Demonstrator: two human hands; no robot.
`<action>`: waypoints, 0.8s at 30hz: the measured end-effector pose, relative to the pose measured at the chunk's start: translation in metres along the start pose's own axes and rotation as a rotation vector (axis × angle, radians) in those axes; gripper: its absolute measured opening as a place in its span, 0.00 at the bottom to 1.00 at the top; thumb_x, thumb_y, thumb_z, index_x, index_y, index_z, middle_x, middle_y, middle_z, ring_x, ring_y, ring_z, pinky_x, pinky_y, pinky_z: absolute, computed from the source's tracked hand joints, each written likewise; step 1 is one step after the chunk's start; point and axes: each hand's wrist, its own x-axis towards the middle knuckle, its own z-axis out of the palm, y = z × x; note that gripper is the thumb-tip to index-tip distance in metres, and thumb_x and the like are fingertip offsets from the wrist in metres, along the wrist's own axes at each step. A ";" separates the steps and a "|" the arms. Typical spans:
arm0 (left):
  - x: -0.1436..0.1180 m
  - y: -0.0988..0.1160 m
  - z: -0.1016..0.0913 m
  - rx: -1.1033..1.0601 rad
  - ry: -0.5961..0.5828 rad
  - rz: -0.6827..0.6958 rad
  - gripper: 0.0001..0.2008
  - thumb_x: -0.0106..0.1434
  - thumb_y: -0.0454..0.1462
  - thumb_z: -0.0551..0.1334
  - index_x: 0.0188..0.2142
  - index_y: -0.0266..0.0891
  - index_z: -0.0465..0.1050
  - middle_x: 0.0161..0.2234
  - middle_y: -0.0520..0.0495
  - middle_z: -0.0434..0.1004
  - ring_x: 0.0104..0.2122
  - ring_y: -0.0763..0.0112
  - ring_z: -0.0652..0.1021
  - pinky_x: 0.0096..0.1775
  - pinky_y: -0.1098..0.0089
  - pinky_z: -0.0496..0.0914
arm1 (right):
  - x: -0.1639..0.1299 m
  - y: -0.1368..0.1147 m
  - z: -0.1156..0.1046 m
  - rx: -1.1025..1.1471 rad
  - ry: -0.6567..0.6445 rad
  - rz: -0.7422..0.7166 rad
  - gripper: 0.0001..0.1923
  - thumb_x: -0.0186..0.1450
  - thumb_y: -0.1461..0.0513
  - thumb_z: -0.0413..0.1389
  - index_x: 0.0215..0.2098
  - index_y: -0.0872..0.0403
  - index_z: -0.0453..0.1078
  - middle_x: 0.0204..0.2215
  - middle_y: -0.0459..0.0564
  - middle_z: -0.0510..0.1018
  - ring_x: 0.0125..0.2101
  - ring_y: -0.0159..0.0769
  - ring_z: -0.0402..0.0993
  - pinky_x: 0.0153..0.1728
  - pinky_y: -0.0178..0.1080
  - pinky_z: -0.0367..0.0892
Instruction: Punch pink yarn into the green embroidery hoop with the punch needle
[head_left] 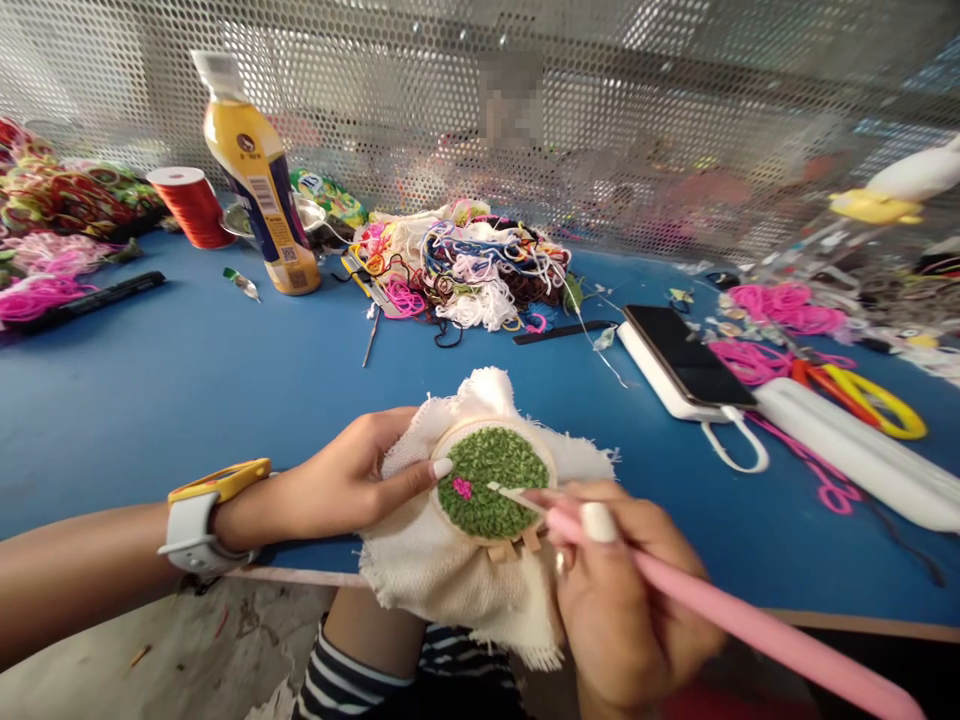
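Green-stitched round wooden embroidery hoop [493, 482] on frayed white cloth [442, 560] — left hand [337, 490] fingers pinch its rim; right hand [622, 600] fingers closed around pink punch needle [720, 610], at blue surface [187, 390] edge.

Left hand [341, 485] grips the cream cloth [435, 570] around a small embroidery hoop [491, 482] filled with green stitches, thumb on its rim. Right hand [622, 600] holds a pink punch needle [720, 610], tip apparently touching the stitching near a pink spot, above the blue table [187, 390].
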 end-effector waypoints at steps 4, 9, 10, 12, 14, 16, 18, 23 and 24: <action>0.007 -0.005 -0.004 0.034 -0.019 0.035 0.17 0.66 0.41 0.56 0.50 0.33 0.68 0.44 0.43 0.77 0.41 0.67 0.75 0.42 0.72 0.72 | 0.009 0.002 -0.004 -0.048 0.286 -0.028 0.10 0.67 0.62 0.52 0.43 0.52 0.73 0.42 0.55 0.76 0.45 0.46 0.74 0.46 0.53 0.70; 0.022 0.002 -0.007 0.056 -0.059 0.160 0.18 0.67 0.41 0.55 0.53 0.35 0.68 0.47 0.42 0.76 0.45 0.65 0.75 0.48 0.68 0.70 | 0.027 0.011 -0.008 0.009 0.041 0.135 0.15 0.59 0.58 0.62 0.44 0.51 0.68 0.46 0.53 0.75 0.46 0.42 0.74 0.47 0.46 0.71; 0.024 0.006 -0.007 0.065 -0.049 0.169 0.18 0.67 0.41 0.55 0.53 0.35 0.68 0.46 0.43 0.76 0.45 0.65 0.75 0.47 0.67 0.70 | 0.030 0.013 -0.008 0.071 -0.018 0.200 0.19 0.57 0.58 0.64 0.45 0.51 0.65 0.43 0.51 0.76 0.42 0.40 0.76 0.42 0.43 0.73; 0.029 0.013 -0.007 0.083 -0.056 0.128 0.19 0.66 0.43 0.56 0.50 0.34 0.70 0.43 0.43 0.78 0.41 0.65 0.76 0.43 0.68 0.71 | 0.034 0.017 -0.008 0.191 -0.062 0.289 0.22 0.56 0.57 0.65 0.44 0.51 0.62 0.37 0.47 0.76 0.34 0.36 0.77 0.34 0.37 0.74; 0.033 0.018 -0.005 0.095 -0.078 0.085 0.20 0.63 0.45 0.60 0.48 0.32 0.72 0.39 0.45 0.78 0.36 0.66 0.76 0.38 0.69 0.72 | 0.035 0.020 -0.005 0.289 -0.028 0.308 0.22 0.56 0.57 0.65 0.43 0.51 0.60 0.34 0.45 0.75 0.32 0.33 0.76 0.32 0.35 0.73; 0.038 0.021 -0.001 0.131 -0.047 0.098 0.21 0.60 0.45 0.63 0.47 0.32 0.73 0.37 0.46 0.78 0.34 0.68 0.75 0.37 0.70 0.71 | 0.036 0.022 -0.003 0.361 0.015 0.298 0.22 0.56 0.58 0.65 0.43 0.51 0.60 0.34 0.44 0.75 0.33 0.32 0.76 0.33 0.34 0.72; 0.044 0.021 0.006 0.219 0.061 0.160 0.19 0.59 0.45 0.64 0.43 0.32 0.74 0.34 0.48 0.77 0.32 0.70 0.73 0.35 0.71 0.69 | 0.038 0.022 -0.001 0.418 0.055 0.301 0.22 0.54 0.58 0.66 0.42 0.51 0.61 0.33 0.44 0.76 0.33 0.32 0.76 0.35 0.34 0.72; 0.056 0.025 0.016 0.189 0.242 0.176 0.20 0.65 0.48 0.56 0.30 0.32 0.72 0.24 0.49 0.69 0.24 0.75 0.67 0.26 0.73 0.61 | 0.047 0.022 0.000 0.609 0.144 0.373 0.24 0.49 0.59 0.67 0.39 0.52 0.60 0.30 0.44 0.77 0.30 0.33 0.76 0.37 0.39 0.73; 0.057 0.027 0.016 0.107 0.211 0.147 0.20 0.65 0.48 0.56 0.31 0.32 0.73 0.24 0.48 0.70 0.24 0.75 0.68 0.26 0.73 0.62 | 0.050 0.021 0.000 0.632 0.162 0.368 0.25 0.49 0.59 0.67 0.38 0.52 0.60 0.30 0.43 0.77 0.30 0.33 0.76 0.37 0.40 0.73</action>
